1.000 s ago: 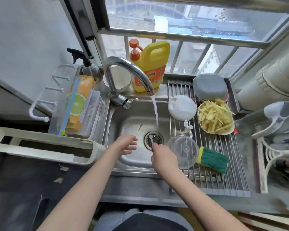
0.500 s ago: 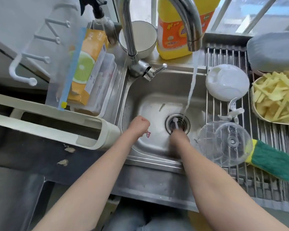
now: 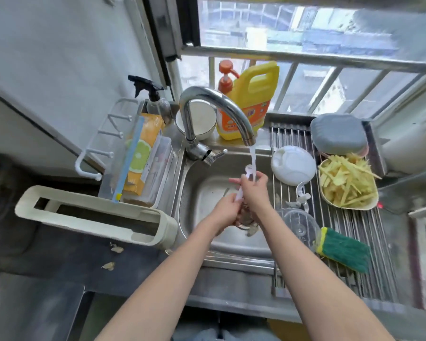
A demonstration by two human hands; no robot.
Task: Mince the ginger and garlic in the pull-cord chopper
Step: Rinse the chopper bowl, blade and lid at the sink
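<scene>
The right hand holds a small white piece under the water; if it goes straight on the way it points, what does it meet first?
Probably the tap's spout. The right hand points up and away, with only the water stream between; depth is unclear.

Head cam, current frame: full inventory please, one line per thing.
sink: 1, steel, centre
tap: 1, chrome, running
white utensil: 1, under the stream, in both hands
chopper lid: 1, white, on the rack
blade: 1, white, on the rack in front of the lid
chopper bowl: 1, clear, on the rack beside the sponge
ginger strips: pale yellow pile in a dish, rack right
sponge: 1, green and yellow, on the rack
rack: 1, steel, over the sink's right side
detergent jug: 1, yellow, on the sill
spray bottle: 1, black trigger, back left
left hand: holds the utensil's lower end
right hand: grips the utensil
</scene>
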